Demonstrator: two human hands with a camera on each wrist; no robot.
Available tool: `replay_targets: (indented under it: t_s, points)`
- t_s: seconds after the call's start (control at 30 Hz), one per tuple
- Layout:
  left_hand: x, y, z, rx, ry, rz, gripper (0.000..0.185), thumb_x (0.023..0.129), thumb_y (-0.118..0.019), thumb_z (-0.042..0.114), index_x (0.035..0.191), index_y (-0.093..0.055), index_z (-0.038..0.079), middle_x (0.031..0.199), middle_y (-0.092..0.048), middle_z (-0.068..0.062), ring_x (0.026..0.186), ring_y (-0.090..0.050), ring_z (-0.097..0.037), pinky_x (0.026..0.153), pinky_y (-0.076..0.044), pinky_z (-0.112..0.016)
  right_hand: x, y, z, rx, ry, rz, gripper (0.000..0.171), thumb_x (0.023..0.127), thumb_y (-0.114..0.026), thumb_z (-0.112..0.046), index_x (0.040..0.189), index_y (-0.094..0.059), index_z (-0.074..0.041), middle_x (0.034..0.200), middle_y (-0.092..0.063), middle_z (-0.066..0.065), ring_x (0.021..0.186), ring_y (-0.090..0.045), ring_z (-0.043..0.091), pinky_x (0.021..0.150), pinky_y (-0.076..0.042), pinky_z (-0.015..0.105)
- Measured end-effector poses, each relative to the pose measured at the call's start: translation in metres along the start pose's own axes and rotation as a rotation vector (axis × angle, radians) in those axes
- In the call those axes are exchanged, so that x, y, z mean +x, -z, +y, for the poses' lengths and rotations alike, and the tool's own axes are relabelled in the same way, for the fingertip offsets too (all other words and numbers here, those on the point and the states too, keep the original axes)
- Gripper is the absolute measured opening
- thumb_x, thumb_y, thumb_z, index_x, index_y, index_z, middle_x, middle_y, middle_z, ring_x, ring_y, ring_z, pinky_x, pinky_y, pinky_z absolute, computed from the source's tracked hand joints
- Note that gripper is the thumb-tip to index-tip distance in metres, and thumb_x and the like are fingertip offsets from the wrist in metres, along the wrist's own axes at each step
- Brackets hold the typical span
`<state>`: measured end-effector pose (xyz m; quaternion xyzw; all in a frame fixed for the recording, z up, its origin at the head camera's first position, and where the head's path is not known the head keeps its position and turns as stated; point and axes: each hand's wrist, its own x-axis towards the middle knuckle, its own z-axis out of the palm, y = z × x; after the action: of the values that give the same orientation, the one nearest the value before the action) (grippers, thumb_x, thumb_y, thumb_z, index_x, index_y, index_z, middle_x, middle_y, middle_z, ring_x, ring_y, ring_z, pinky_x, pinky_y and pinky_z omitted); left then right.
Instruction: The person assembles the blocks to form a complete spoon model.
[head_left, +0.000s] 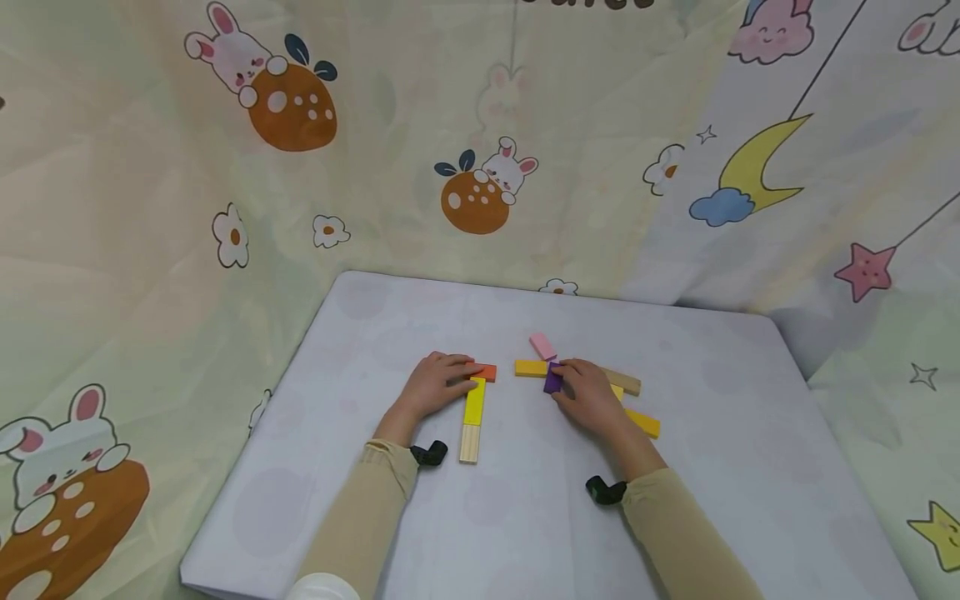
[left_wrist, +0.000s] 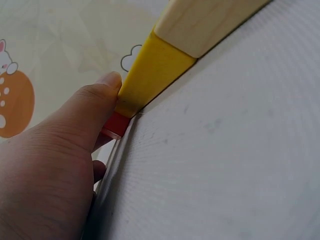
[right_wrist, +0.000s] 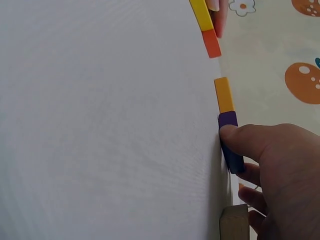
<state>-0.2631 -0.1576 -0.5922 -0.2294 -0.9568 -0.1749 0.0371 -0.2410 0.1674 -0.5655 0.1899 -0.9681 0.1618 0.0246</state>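
My left hand (head_left: 442, 383) rests on an orange block (head_left: 485, 372) at the top of a yellow block (head_left: 474, 402), which lines up with a plain wood block (head_left: 469, 443). In the left wrist view my thumb (left_wrist: 95, 107) presses the yellow block (left_wrist: 152, 70) beside the orange block (left_wrist: 116, 125). My right hand (head_left: 588, 392) pinches a purple block (head_left: 553, 379) next to an amber block (head_left: 530, 367). The right wrist view shows the thumb (right_wrist: 245, 140) on the purple block (right_wrist: 231, 142), just below the amber block (right_wrist: 224, 94).
A pink block (head_left: 542, 345) lies behind the right hand. A tan block (head_left: 624, 382) and a yellow block (head_left: 643, 422) lie partly under that hand. All sit on a pale grey table (head_left: 712, 467) ringed by a cartoon-print cloth (head_left: 480, 150).
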Motion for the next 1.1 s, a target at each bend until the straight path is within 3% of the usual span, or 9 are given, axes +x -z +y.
replay_targets:
  t_s: [0.23,0.4,0.63,0.8,0.97,1.1]
  points:
    - [0.0,0.0,0.0,0.001,-0.002,-0.007,0.043,0.086,-0.042,0.064,0.128,-0.043,0.052,0.133,-0.049,0.016,0.113,-0.045,-0.014,0.095,-0.038,-0.036,-0.006,0.003,-0.009,0.016,-0.015,0.033,0.053,0.083,-0.064,-0.039,0.13,-0.05,-0.018,0.135,-0.047,0.004,0.126,-0.039,0.027,0.106,-0.031,0.048]
    - [0.0,0.0,0.0,-0.01,0.011,-0.014,0.043,0.086,-0.042,0.064,0.128,-0.042,0.053,0.134,-0.049,0.017,0.115,-0.045,-0.015,0.097,-0.038,-0.038,-0.015,0.003,-0.035,0.102,-0.01,0.038,0.053,0.083,-0.064,-0.043,0.131,-0.049,-0.024,0.134,-0.047,-0.001,0.123,-0.041,0.022,0.102,-0.038,0.045]
    - [0.001,0.001,0.0,-0.015,-0.004,-0.005,0.043,0.086,-0.042,0.063,0.128,-0.044,0.051,0.134,-0.049,0.016,0.113,-0.047,-0.015,0.095,-0.039,-0.036,-0.034,-0.007,-0.089,0.167,0.127,-0.01,0.054,0.081,-0.066,-0.044,0.13,-0.049,-0.029,0.129,-0.051,-0.007,0.118,-0.046,0.013,0.098,-0.044,0.037]
    - [0.001,0.002,0.001,0.001,-0.013,0.0,0.044,0.087,-0.042,0.062,0.129,-0.044,0.049,0.133,-0.05,0.014,0.113,-0.047,-0.016,0.096,-0.039,-0.038,-0.05,-0.016,-0.12,0.276,0.216,-0.097,0.054,0.083,-0.062,-0.046,0.132,-0.046,-0.032,0.13,-0.048,-0.009,0.119,-0.044,0.011,0.098,-0.044,0.035]
    - [0.0,0.002,0.001,0.005,-0.017,0.007,0.043,0.087,-0.043,0.061,0.129,-0.045,0.049,0.133,-0.051,0.014,0.112,-0.048,-0.017,0.096,-0.039,-0.039,-0.062,-0.026,-0.135,0.329,0.261,-0.15,0.056,0.084,-0.054,-0.057,0.135,-0.041,-0.038,0.13,-0.047,-0.012,0.119,-0.044,0.008,0.097,-0.045,0.033]
    - [0.0,0.002,0.0,-0.001,-0.014,0.008,0.043,0.087,-0.042,0.062,0.128,-0.045,0.049,0.133,-0.051,0.015,0.113,-0.047,-0.017,0.096,-0.039,-0.039,-0.068,-0.031,-0.14,0.344,0.288,-0.145,0.056,0.084,-0.051,-0.059,0.135,-0.041,-0.039,0.128,-0.047,-0.013,0.116,-0.045,0.006,0.095,-0.046,0.031]
